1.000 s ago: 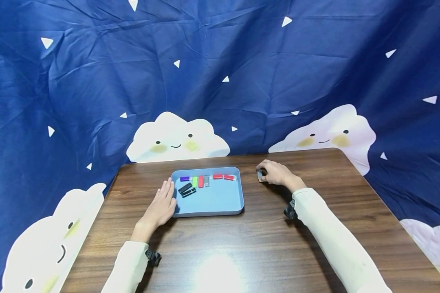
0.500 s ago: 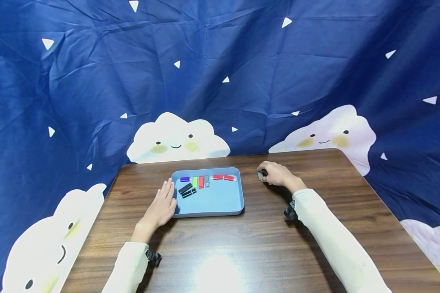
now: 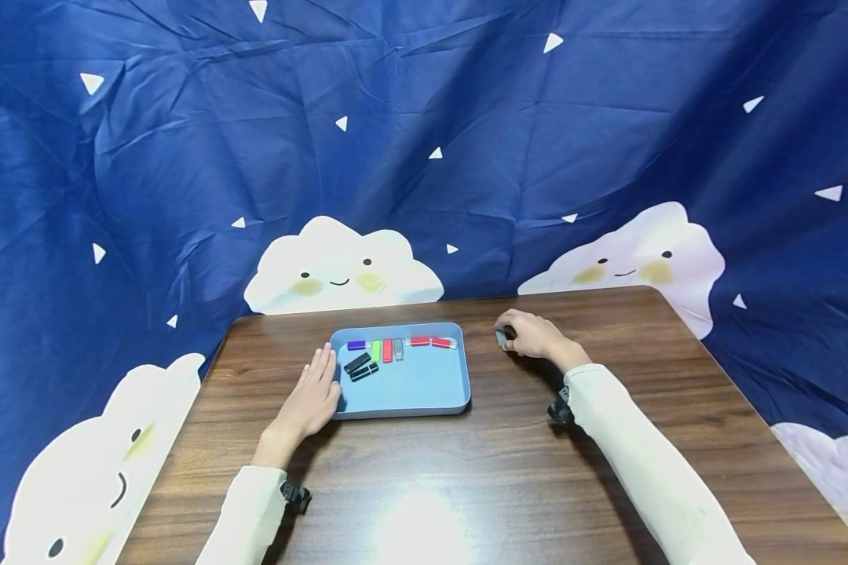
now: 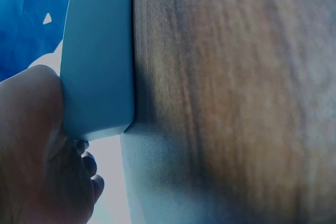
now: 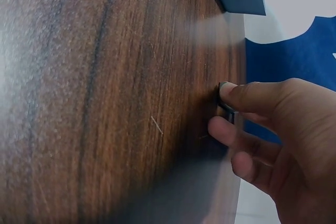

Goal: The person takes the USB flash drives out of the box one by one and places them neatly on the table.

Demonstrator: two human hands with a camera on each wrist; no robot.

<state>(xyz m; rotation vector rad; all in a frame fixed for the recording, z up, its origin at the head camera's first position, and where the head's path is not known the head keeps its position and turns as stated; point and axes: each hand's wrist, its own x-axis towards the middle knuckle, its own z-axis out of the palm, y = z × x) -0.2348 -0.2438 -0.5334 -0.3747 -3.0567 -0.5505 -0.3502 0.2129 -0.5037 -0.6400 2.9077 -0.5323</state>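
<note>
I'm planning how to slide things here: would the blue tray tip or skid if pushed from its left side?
The blue tray looks shallow and flat-bottomed, so it would probably slide rather than tip. The wooden table looks smooth, so it may skid easily. The left hand rests flat against its left wall, which likely steadies it. Its small sticks lie loose and could shift.

No readable text, label, brand, number or sign shows in any view: the small coloured sticks (image 3: pixel 398 348) in the shallow blue plastic tray (image 3: pixel 424 396) are too small to show print, and the dark blue fabric backdrop (image 3: pixel 424 157) bears only white triangles and smiling cloud faces, no letters
</note>
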